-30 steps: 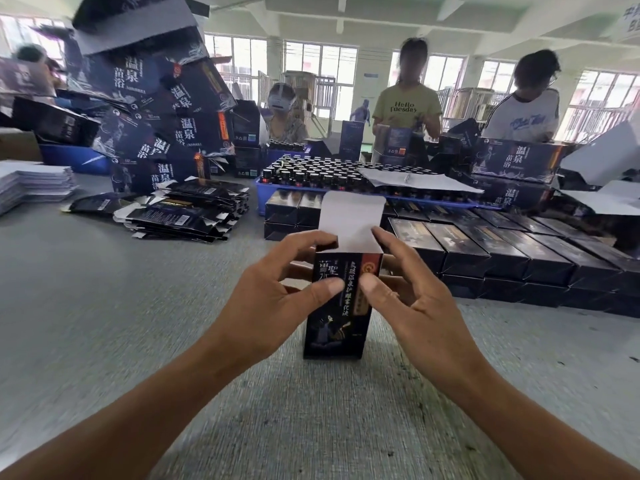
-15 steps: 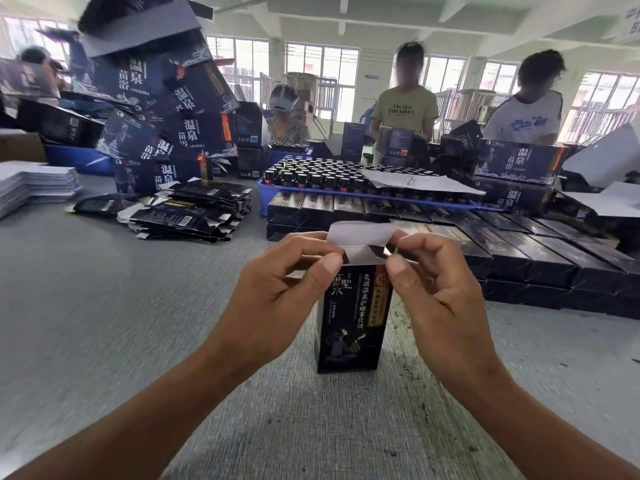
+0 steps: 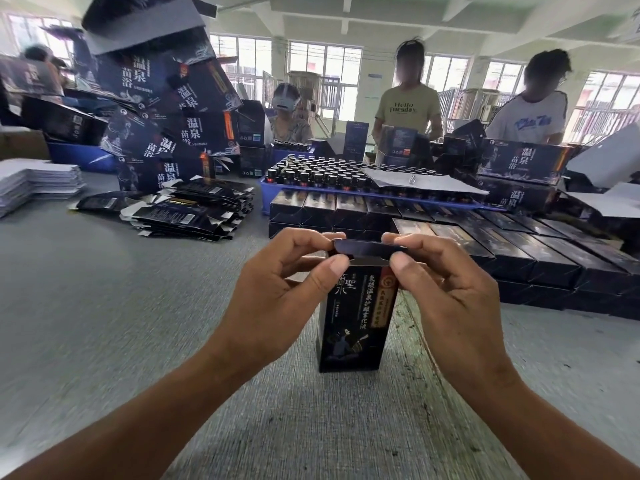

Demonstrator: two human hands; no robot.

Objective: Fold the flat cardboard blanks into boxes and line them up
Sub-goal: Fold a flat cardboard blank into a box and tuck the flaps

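- My box (image 3: 349, 317) stands upright on the counter (image 3: 121, 323), near the middle, a little toward my edge.
- My left hand (image 3: 277, 296) and right hand (image 3: 446, 296) each pinch a top corner of the lid flap (image 3: 367, 246), thumb in front and fingers (image 3: 311, 239) curled behind; both are grasping, neither released.
- The flap is bent over the mouth, but its pale tuck tongue is not yet inside, as far as I can judge.
- Risk: if the tongue misses the slot, it may crumple against the front panel or ride outside it.
- Risk: pressing down unevenly could skew the light box or tip it, since nothing braces its base.
- Risk: squeezing the corners too hard may crease the lid.
- The row of boxes (image 3: 485, 247) lies toward the far right of the counter, and the blanks (image 3: 194, 213) sit far left; sliding mine over carelessly could knock that row out of line.
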